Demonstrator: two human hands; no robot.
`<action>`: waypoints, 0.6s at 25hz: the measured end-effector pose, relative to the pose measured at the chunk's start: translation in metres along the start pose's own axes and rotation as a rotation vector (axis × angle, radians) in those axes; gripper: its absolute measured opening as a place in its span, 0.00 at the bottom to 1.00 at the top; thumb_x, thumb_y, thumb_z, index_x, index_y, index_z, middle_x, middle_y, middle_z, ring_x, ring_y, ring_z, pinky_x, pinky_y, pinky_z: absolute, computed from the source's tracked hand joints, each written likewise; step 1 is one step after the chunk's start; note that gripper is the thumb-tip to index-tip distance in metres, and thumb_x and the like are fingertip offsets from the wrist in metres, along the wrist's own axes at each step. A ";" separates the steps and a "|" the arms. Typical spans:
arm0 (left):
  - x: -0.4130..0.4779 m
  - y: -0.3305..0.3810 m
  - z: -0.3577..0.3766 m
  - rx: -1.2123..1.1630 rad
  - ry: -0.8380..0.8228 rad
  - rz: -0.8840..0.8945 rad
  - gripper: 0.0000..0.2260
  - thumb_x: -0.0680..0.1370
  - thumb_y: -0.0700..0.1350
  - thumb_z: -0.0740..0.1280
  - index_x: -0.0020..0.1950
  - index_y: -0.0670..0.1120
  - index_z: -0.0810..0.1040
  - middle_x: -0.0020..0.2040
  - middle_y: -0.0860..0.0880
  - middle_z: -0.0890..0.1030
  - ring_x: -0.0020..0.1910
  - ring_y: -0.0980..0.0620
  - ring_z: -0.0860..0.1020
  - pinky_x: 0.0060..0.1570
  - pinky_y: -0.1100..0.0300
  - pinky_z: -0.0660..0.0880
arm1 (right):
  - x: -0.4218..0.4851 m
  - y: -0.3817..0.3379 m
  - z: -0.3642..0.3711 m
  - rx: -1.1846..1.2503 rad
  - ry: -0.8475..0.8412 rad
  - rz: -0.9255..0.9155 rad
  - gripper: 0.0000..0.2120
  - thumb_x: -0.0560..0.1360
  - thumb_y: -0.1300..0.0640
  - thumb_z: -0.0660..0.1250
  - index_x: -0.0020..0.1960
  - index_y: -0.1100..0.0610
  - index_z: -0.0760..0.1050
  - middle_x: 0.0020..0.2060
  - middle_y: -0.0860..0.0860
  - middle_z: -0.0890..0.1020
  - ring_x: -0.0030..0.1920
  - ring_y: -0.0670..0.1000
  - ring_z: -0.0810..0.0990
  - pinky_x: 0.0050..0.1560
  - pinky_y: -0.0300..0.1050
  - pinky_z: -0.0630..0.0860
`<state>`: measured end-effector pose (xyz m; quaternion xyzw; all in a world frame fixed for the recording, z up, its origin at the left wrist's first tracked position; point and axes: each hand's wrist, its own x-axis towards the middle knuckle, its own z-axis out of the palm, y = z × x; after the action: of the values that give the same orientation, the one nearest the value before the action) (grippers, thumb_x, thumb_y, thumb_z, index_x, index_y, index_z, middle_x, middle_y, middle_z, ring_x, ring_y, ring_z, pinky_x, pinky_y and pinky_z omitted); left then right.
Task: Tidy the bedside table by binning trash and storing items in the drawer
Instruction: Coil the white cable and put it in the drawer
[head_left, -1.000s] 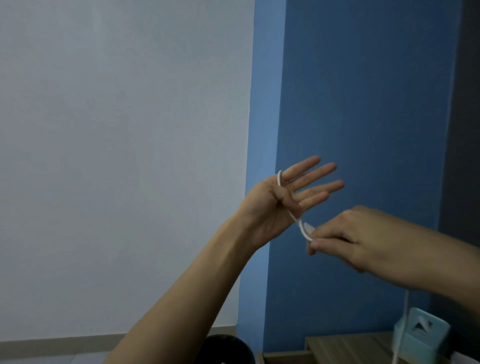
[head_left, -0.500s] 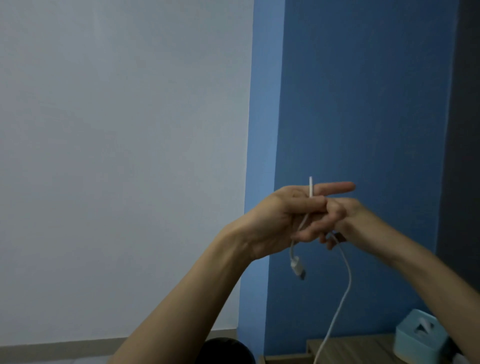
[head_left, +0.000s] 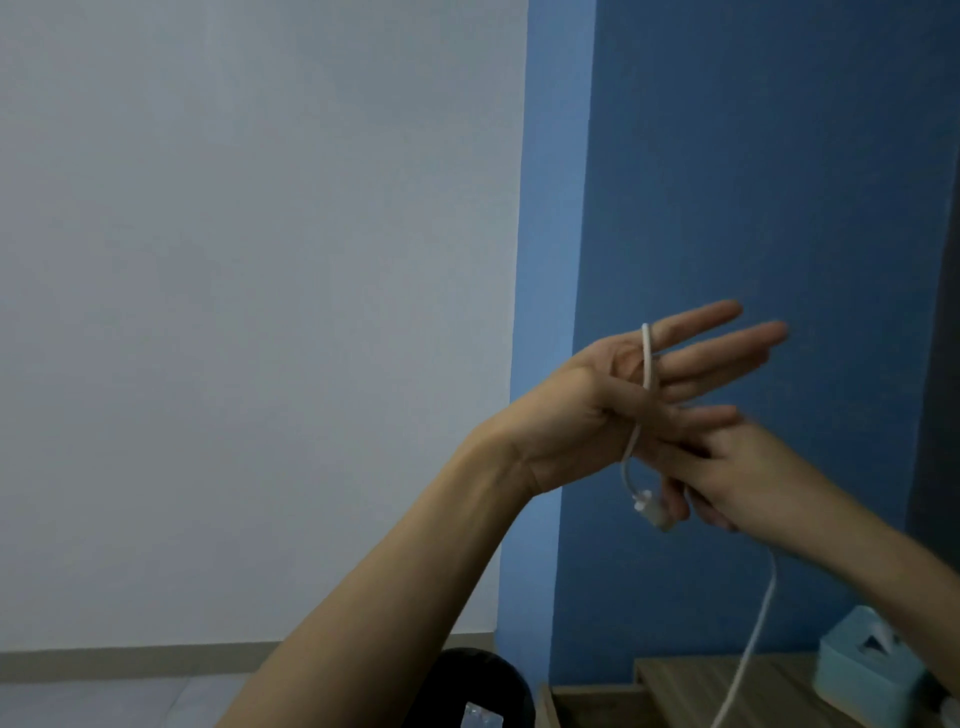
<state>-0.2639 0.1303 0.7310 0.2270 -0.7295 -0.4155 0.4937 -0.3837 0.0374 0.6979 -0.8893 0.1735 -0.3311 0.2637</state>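
Spreading straight fingers (head_left: 727, 347) rightward, the left hand (head_left: 587, 421) carries the white charging cable (head_left: 647, 364) looped over its index finger, with the thumb folded across the palm, apparently pinning it. The USB plug (head_left: 655, 512) dangles just below. The right hand (head_left: 743, 478), lower and nearer, curls round the cable's free run, which drops to the bedside table (head_left: 691, 686). The next wrap likely crosses the fingers' long axis.

Our left hand (head_left: 597, 415) is raised with its fingers straight, the thumb pinning the cable (head_left: 647, 358) to the palm. Our right hand (head_left: 748, 478) is just under that cable loop, fingers curled and gripping.
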 end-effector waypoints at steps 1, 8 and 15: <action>0.002 -0.001 -0.002 0.075 0.058 0.018 0.30 0.72 0.23 0.51 0.74 0.38 0.58 0.75 0.40 0.60 0.75 0.48 0.59 0.69 0.53 0.64 | -0.002 -0.002 0.001 -0.023 -0.007 -0.032 0.19 0.76 0.51 0.62 0.29 0.55 0.76 0.22 0.53 0.77 0.25 0.47 0.75 0.30 0.38 0.71; 0.004 -0.010 -0.010 0.191 0.184 -0.036 0.17 0.82 0.35 0.52 0.71 0.37 0.62 0.70 0.35 0.69 0.69 0.45 0.70 0.66 0.57 0.68 | -0.026 -0.031 -0.005 -0.321 -0.038 -0.067 0.17 0.75 0.51 0.62 0.29 0.54 0.76 0.22 0.50 0.78 0.23 0.46 0.75 0.28 0.36 0.70; 0.001 -0.021 -0.009 0.216 0.179 -0.128 0.18 0.75 0.30 0.53 0.63 0.34 0.71 0.46 0.46 0.83 0.44 0.56 0.81 0.50 0.66 0.76 | -0.040 -0.044 -0.027 -0.729 0.151 -0.282 0.15 0.68 0.38 0.61 0.30 0.45 0.76 0.20 0.39 0.73 0.20 0.37 0.66 0.25 0.39 0.69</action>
<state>-0.2580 0.1149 0.7151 0.3609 -0.7071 -0.3434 0.5019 -0.4252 0.0826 0.7204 -0.9128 0.1746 -0.3452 -0.1309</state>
